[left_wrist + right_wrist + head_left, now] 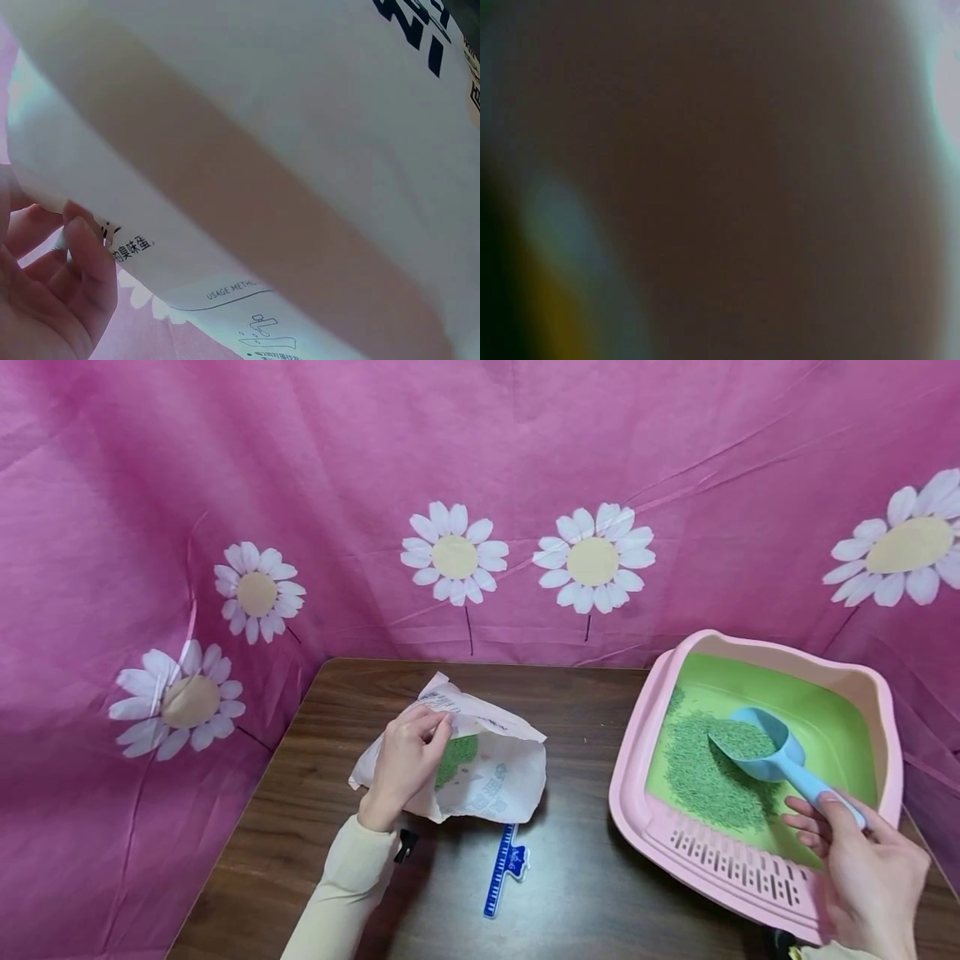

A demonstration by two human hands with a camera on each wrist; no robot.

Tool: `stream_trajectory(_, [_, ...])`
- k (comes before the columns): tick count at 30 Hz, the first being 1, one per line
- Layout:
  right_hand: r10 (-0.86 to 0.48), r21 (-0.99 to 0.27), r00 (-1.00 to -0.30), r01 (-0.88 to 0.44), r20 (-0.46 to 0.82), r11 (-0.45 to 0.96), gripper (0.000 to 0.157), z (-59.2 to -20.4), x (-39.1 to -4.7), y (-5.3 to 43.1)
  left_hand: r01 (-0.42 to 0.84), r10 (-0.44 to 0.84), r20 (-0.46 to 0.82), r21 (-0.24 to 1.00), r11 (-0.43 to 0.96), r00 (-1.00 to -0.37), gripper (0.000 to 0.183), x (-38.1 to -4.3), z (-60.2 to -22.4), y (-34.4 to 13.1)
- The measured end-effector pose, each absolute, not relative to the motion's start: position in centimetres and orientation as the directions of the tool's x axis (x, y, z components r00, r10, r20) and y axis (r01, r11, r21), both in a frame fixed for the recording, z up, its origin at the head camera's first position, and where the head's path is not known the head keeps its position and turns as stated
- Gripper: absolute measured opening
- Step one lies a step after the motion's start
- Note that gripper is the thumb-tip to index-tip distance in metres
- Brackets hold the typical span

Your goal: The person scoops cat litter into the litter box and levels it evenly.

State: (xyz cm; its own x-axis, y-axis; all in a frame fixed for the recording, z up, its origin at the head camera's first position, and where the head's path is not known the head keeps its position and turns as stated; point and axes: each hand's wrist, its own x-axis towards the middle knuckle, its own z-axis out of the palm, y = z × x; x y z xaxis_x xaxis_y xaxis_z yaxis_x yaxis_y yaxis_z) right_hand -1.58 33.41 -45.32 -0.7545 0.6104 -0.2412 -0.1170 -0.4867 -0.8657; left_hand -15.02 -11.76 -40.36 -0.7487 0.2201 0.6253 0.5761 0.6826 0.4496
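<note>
My left hand (408, 756) pinches the top edge of a white printed bag (498, 785), whose mouth gapes toward me with green pellets (456, 760) inside. In the left wrist view the fingers (90, 255) hold the edge of the bag (225, 150). My right hand (870, 856) grips the handle of a blue scoop (795, 764), thumb on top. The scoop is loaded with green pellets and sits over the pellet heap (712, 777) in a pink litter box (637, 768) with a green floor. The right wrist view is blurred and mostly blocked.
A blue sealing clip (502, 872) lies on the dark wood table (585, 877) just in front of the bag. The litter box has a slotted front ledge (738, 864). Behind the table hangs a pink curtain (517, 443) with white daisies.
</note>
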Motion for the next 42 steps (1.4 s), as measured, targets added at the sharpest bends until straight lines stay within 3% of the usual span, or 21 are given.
stream_trajectory(9, [0.648,-0.887,-0.725,-0.114,-0.234,-0.448,0.018,-45.3,-1.4,33.3,0.587,0.214,0.644,0.444,0.677,-0.734,0.011,-15.1,-40.8,-11.8])
stream_trajectory(24, [0.704,-0.972,-0.685,0.020,-0.185,-0.236,0.014,-43.0,-0.8,32.1,0.590,0.215,0.639,0.460,0.663,-0.739,0.012,-14.9,-40.8,-12.2])
stream_trajectory(27, [0.724,-0.980,-0.664,0.076,-0.186,-0.181,0.016,-42.4,-0.6,32.0,0.592,0.217,0.636,0.465,0.659,-0.741,0.012,-15.0,-40.8,-12.1])
stream_trajectory(34, [0.759,-0.957,-0.628,0.289,-0.173,0.022,0.044,-42.0,-0.3,31.9,0.601,0.212,0.650,0.461,0.653,-0.730,0.010,-14.8,-40.9,-12.1])
stream_trajectory(42, [0.765,-0.870,-0.638,0.422,-0.085,0.255,0.046,-41.6,0.3,32.0,0.596,0.213,0.644,0.462,0.657,-0.734,0.010,-14.6,-40.8,-12.1])
